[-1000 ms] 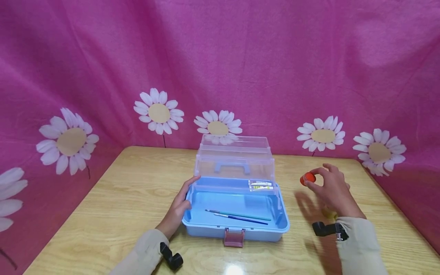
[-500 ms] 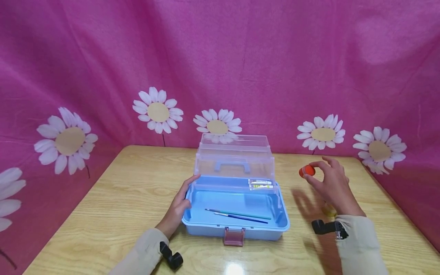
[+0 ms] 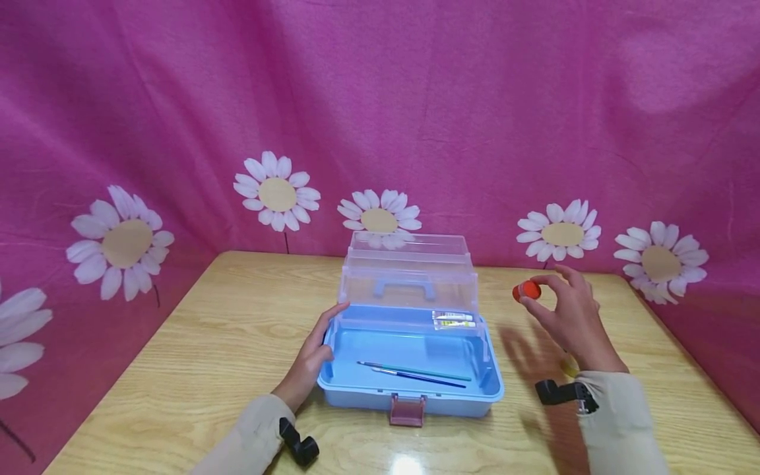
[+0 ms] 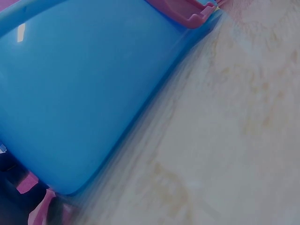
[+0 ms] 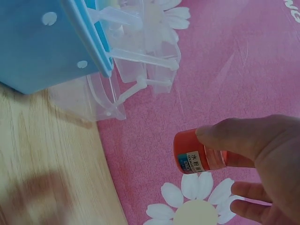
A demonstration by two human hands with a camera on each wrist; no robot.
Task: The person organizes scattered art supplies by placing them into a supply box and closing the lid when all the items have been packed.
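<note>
A blue plastic storage box [image 3: 415,404] stands on the table with its clear, tiered lid raised at the back. My left hand [image 3: 310,356] holds the box's left side, thumb at the rim and fingers along the outer wall. To the right of the box, my right hand [image 3: 572,316] pinches a small red-lidded paint jar [image 5: 190,151] between thumb and index finger, up off the table. The jar has a printed label. Two paintbrushes [image 3: 415,377] lie in the box's main compartment. Two paint tubes [image 3: 454,320] rest near its back right.
A yellow object [image 3: 570,365] on the table is mostly hidden behind my right wrist. The box's pink latch [image 3: 407,410] hangs down at its front. A pink flowered cloth [image 3: 451,132] rises behind the wooden table [image 3: 196,369].
My right hand has lifted the paint jar slightly and shifted it a little toward the box. My left hand and the box hold their place.
</note>
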